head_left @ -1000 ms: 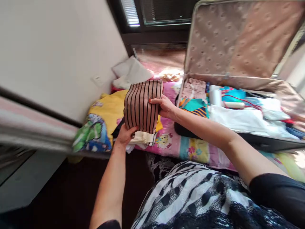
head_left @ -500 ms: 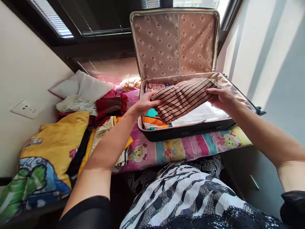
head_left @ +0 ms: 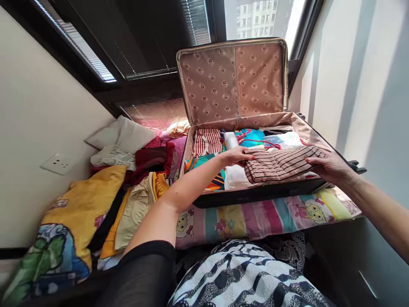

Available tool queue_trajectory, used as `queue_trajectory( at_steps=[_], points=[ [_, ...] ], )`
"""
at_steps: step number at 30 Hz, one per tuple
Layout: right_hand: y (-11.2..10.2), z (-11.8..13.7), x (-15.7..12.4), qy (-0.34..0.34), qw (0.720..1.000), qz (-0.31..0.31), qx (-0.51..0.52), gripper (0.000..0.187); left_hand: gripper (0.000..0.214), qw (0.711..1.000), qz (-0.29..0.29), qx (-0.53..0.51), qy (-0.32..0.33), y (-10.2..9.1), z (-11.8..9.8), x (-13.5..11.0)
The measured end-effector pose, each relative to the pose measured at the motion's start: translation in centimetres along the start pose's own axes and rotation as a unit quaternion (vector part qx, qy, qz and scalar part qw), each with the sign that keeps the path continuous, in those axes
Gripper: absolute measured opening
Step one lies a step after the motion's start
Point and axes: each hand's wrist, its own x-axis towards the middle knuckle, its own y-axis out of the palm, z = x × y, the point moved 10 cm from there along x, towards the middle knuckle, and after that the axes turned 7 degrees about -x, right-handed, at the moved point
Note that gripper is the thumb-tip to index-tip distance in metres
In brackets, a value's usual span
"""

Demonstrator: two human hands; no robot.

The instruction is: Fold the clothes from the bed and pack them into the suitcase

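A folded pink garment with dark stripes (head_left: 277, 163) is stretched between my two hands, over the front right of the open suitcase (head_left: 255, 195). My left hand (head_left: 235, 157) pinches its left end, and my right hand (head_left: 329, 167) grips its right end. Beneath and around it lie a white cloth (head_left: 235, 177), an orange and teal patterned cloth (head_left: 215, 181) and a red-and-white striped cloth (head_left: 207, 142). Behind my left hand are a white bottle-like item (head_left: 230, 140) and a bright blue cloth (head_left: 251, 137).
The suitcase lid (head_left: 231, 83) stands raised against the window. On the left lie a yellow blanket (head_left: 86, 200), beige clothing (head_left: 136, 209), dark red clothing (head_left: 151, 164) and a white pillow (head_left: 124, 136). A colourful cartoon mat (head_left: 230, 217) lies under the suitcase. A wall (head_left: 361, 106) borders the right.
Both hands have carried the striped garment to the right and lowered it toward the suitcase's front right. It now looks flatter, and more of the contents at left and back show.
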Motion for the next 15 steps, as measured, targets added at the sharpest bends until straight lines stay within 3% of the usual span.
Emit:
queue_trajectory(
  at_steps=[2, 4, 7, 10, 15],
  points=[
    [2.1, -1.3, 1.3, 0.062, 0.994, 0.031, 0.09, 0.038, 0.036, 1.0, -0.007, 0.009, -0.02, -1.7, 0.0, -0.1],
    [4.9, -0.8, 3.2, 0.102, 0.98, 0.046, 0.163, 0.036, 0.038, 0.999, -0.012, 0.013, -0.035, -4.2, -0.8, 0.0],
    [9.8, 2.4, 6.8, 0.113, 0.969, 0.045, 0.215, 0.04, 0.044, 0.999, -0.029, 0.006, -0.039, -9.1, -2.9, 0.1],
    [15.4, 7.0, 11.1, 0.066, 0.969, 0.049, 0.232, 0.045, 0.05, 0.997, -0.061, -0.027, -0.048, -14.7, -3.9, -0.5],
    [25.5, 11.7, 18.4, 0.019, 0.969, 0.096, 0.225, 0.051, 0.042, 0.972, -0.217, -0.073, -0.049, -23.0, -1.3, -4.4]
  ],
)
